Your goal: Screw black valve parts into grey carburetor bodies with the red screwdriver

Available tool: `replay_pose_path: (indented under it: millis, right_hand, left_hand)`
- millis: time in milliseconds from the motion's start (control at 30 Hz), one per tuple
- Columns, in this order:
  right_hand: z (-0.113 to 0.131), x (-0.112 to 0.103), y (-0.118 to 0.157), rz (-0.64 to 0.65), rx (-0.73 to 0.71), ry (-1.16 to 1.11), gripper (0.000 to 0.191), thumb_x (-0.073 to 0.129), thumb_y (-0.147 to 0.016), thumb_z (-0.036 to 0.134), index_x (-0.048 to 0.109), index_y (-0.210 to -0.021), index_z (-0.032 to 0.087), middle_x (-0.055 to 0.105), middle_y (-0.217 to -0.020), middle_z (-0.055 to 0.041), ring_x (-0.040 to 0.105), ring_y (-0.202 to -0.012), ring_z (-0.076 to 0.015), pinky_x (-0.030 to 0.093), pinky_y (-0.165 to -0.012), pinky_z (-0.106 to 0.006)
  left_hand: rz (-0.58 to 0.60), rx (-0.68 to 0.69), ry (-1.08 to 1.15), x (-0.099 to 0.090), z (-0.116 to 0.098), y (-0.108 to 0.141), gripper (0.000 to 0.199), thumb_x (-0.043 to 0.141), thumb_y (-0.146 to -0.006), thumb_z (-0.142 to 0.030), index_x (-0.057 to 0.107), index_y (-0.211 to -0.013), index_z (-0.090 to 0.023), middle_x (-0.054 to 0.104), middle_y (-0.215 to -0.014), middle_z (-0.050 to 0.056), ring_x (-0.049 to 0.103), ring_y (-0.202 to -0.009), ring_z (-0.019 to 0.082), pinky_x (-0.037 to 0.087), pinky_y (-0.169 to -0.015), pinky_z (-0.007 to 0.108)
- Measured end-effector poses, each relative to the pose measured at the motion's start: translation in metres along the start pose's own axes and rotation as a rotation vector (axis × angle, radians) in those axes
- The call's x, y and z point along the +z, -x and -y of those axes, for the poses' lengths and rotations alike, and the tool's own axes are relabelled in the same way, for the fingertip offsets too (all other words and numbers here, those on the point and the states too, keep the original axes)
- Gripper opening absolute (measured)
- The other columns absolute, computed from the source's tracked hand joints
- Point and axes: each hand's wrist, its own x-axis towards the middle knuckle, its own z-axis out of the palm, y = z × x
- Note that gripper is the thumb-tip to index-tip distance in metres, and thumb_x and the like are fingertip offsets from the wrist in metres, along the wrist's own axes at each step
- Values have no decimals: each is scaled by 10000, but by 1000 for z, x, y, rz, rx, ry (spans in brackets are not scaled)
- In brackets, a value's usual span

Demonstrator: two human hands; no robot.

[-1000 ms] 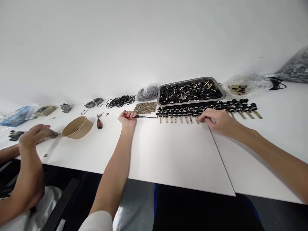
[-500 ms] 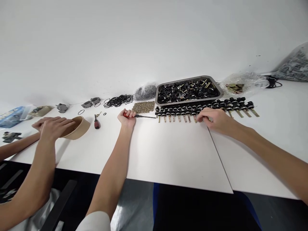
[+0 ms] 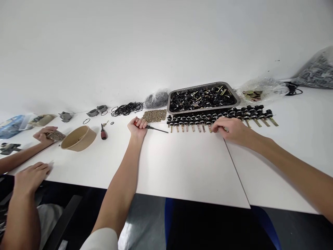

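My left hand (image 3: 137, 127) is wrapped round the red handle of a screwdriver (image 3: 157, 129), whose dark shaft points right over the white table. At the right end of the front row of black-and-metal parts (image 3: 192, 122), my right hand (image 3: 225, 127) has its fingers curled together. What those fingers hold, if anything, is hidden. Behind the rows lies a metal tray (image 3: 170, 103) full of small black and brass-coloured pieces. A pile of small brass parts (image 3: 154, 115) is just beyond my left hand.
On the left, another person's hand (image 3: 45, 134) holds a clear bag of small pieces near a tan bowl (image 3: 88, 137); their other hand (image 3: 32, 175) is by the table edge. Black rings (image 3: 128, 109), a second screwdriver (image 3: 103, 132) and plastic bags (image 3: 262, 91) lie around.
The screwdriver's tip has swung slightly toward me, away from the parts. The other person's near hand has moved from the bowl back to the table edge, uncovering a clear bag. My right hand is nearly unchanged.
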Motion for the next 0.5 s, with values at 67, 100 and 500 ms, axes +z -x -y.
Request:
replay_pose_path:
  millis: [67, 100, 500]
  right_hand:
    - [-1, 0, 0, 1, 2, -4, 303, 408, -809, 26, 623, -757, 232, 718, -831, -11, 674, -789, -189, 530, -733, -327]
    - [-1, 0, 0, 2, 5, -5, 302, 409, -809, 27, 626, -759, 232, 718, -831, -12, 674, -787, -189, 529, -731, -326]
    - [3, -2, 1, -15, -14, -6, 284, 412, -804, 33, 612, -753, 228, 699, -820, -17, 657, -762, -184, 511, -733, -322]
  left_hand:
    - [11, -13, -5, 1, 0, 1, 362, 445, -849, -98, 236, -581, -223, 184, -435, -75, 183, -363, 70, 202, -382, 239]
    - [14, -17, -6, 1, 1, 1, 362, 439, -854, -99, 238, -580, -222, 185, -435, -75, 183, -362, 69, 203, -382, 236]
    - [35, -18, 3, 0, 1, -1, 373, 442, -867, -114, 241, -572, -221, 193, -439, -74, 192, -366, 69, 219, -387, 230]
